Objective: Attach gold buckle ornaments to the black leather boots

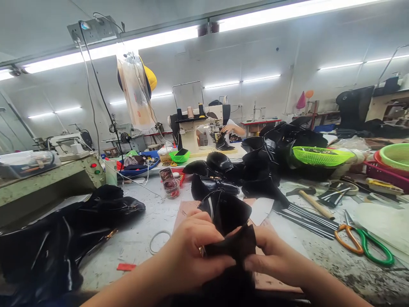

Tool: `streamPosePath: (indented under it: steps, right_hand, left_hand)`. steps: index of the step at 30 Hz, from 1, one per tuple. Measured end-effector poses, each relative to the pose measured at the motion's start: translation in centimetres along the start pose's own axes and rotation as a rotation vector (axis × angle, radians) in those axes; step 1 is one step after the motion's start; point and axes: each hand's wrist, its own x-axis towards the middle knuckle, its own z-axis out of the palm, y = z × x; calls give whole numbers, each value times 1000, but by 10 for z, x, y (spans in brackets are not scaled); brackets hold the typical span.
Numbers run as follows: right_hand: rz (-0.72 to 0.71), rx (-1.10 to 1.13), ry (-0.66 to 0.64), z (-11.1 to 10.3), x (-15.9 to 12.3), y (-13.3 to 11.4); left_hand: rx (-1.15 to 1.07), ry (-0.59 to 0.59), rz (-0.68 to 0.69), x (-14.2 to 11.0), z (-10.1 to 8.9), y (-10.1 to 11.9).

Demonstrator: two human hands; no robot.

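Note:
Between my two hands, low in the middle of the head view, is a black leather boot upper (231, 245). My left hand (200, 247) is closed on its left edge, thumb and fingers pinching the folded material. On the opposite edge my right hand (266, 251) grips with the thumb below and fingers behind. Its lower part drops out of sight under my hands. Just beyond stands another glossy black boot piece (228, 211) with a wide opening. A pinkish board (185, 211) lies beneath on the worktable (153, 192).
Black glossy boot pieces (57, 238) are heaped at left and more behind. Orange-and-green-handled scissors (364, 243), a hammer (316, 204) and striped strips (309, 219) lie right. A phone (168, 178) leans on a tub. Across the table, a person's hand (228, 128) works at a sewing machine (191, 132).

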Motion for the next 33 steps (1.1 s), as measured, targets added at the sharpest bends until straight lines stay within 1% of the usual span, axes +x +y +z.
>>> streamPosePath:
  steps: [4,6,7,9,11,12,14,17,19,20,24,26,28,31,33]
  right_hand:
    - [18,14,20,2,0,-3]
    - [52,-49,55,0,-1,-1]
    - [68,-108,103,-2,-3,0]
    - [88,-222,248,-7,-6,2]
    - [57,-247,371,-11,-9,-1]
    - [31,-219,384,-11,-9,-4]
    - [4,-138,328,-10,-5,-13]
    - [78,30,241,-1,5,-25]
    - [122,165,258,5,10,-30]
    - [123,221,278,8,11,-31]
    - [100,319,343,14,10,-28]
    - [82,325,348,14,8,-26]
    - [39,278,339,13,5,-26]
    - [-25,99,302,7,2,-30]
    - [-32,-45,262,1,-1,-34]
  left_hand:
    - [58,20,-55,2,1,3]
    - [86,28,-73,3,1,3]
    - [97,38,-78,2,2,3]
    - [115,76,-91,2,2,3]
    - [115,96,-100,2,3,2]
    - [112,99,-101,3,3,2]
    - [105,84,-87,5,5,3]
    - [113,78,-51,7,7,5]
    - [116,98,-37,7,8,5]
    - [110,106,-32,6,8,4]
    - [58,74,-49,0,6,0]
    - [53,68,-72,-3,5,-1]
    - [64,70,-66,-5,4,-2]
    - [90,49,-35,-6,3,-4]
    - [104,10,-22,-6,2,-5]
